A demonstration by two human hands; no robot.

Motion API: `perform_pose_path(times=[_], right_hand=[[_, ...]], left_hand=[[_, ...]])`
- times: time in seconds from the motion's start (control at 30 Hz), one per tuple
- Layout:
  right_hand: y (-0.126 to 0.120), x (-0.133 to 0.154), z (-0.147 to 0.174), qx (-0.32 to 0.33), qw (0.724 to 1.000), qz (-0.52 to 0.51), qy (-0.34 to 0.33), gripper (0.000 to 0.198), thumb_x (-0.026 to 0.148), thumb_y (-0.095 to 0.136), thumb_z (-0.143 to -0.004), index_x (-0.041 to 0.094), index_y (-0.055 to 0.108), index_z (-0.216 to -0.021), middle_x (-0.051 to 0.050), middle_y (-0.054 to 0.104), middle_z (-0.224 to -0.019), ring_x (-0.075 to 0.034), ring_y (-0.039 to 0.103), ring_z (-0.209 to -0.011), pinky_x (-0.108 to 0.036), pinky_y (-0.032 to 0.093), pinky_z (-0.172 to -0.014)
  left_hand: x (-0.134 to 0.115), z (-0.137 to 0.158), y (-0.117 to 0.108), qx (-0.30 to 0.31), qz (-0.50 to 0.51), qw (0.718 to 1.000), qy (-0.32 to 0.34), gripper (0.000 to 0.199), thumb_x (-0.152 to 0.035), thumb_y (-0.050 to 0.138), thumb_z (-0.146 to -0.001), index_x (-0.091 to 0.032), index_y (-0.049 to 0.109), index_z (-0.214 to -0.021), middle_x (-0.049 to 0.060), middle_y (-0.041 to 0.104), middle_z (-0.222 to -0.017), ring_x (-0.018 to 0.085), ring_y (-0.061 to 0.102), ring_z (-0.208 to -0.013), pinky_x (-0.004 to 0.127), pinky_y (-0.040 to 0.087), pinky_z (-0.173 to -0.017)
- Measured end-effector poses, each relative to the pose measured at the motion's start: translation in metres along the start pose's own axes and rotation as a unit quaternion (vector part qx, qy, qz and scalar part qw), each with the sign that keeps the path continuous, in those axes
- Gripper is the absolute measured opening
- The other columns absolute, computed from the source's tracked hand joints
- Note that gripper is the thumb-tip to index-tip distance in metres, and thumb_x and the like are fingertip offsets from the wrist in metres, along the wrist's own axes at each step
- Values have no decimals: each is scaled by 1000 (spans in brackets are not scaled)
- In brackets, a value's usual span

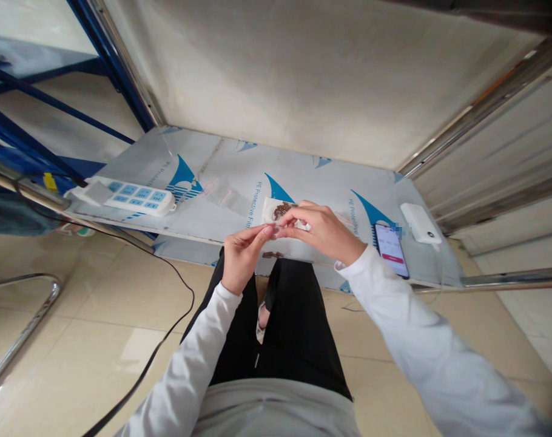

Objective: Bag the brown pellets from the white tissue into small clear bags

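Observation:
My left hand (245, 252) and my right hand (324, 232) meet above the front edge of the shelf, thumb and fingertips of each pinched together. Between them is something small and pale, perhaps clear, too blurred to name. Just behind the fingertips lies a white sheet or pouch (267, 209) with a cluster of small brown pieces (282, 210) on it, partly hidden by my right hand. A small reddish-brown item (273, 255) lies below my hands at the shelf's front edge. Clear plastic bags (224, 193) lie on the shelf to the left.
The film-covered shelf (203, 224) bears a white power strip (139, 197) at left. On the right are a phone (391, 250) with a lit screen and a white power bank (419, 223) with a cable. A black cord (167, 334) runs down at left, near a metal chair leg (34, 325).

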State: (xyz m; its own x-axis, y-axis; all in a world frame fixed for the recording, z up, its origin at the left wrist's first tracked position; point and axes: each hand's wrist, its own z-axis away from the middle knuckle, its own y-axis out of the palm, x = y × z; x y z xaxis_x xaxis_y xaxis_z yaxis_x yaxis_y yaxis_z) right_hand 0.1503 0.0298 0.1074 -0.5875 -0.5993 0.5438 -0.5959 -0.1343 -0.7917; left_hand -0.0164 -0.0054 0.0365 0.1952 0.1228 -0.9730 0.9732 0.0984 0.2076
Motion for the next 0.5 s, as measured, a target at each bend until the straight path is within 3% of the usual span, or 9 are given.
perform_pose_path(times=[0.1, 0.2, 0.33, 0.5], right_hand=[[4, -5, 9, -70, 997, -20, 25, 15, 37, 71, -77, 22, 68, -78, -5, 61, -99, -19, 58, -95, -33, 45, -83], [14, -11, 17, -91, 977, -167, 100, 20, 37, 73, -74, 21, 65, -81, -8, 59, -114, -21, 59, -102, -34, 49, -81], [29, -15, 23, -99, 905, -366, 194, 38, 37, 74, -72, 23, 58, -104, -3, 71, -92, -17, 67, -84, -33, 53, -77], [37, -8, 27, -153, 885, -369, 241, 40, 37, 77, -69, 19, 66, -102, -4, 73, -84, -18, 68, -79, -33, 53, -78]], left_hand=[[2, 1, 2, 7, 24, 1000, 0, 22, -35, 69, -76, -16, 75, -85, 5, 75, -78, 16, 68, -71, 29, 55, -75], [4, 1, 5, 14, 55, 998, -1, 22, -35, 68, -78, -16, 74, -86, 6, 75, -83, 14, 68, -69, 27, 55, -72], [6, 1, 9, 17, 59, 998, -2, 21, -35, 69, -77, -16, 73, -86, 6, 75, -85, 14, 68, -71, 28, 55, -73], [7, 0, 6, 25, 8, 1000, -1, 22, -36, 69, -77, -15, 71, -83, 5, 73, -77, 14, 67, -73, 26, 53, -75]])
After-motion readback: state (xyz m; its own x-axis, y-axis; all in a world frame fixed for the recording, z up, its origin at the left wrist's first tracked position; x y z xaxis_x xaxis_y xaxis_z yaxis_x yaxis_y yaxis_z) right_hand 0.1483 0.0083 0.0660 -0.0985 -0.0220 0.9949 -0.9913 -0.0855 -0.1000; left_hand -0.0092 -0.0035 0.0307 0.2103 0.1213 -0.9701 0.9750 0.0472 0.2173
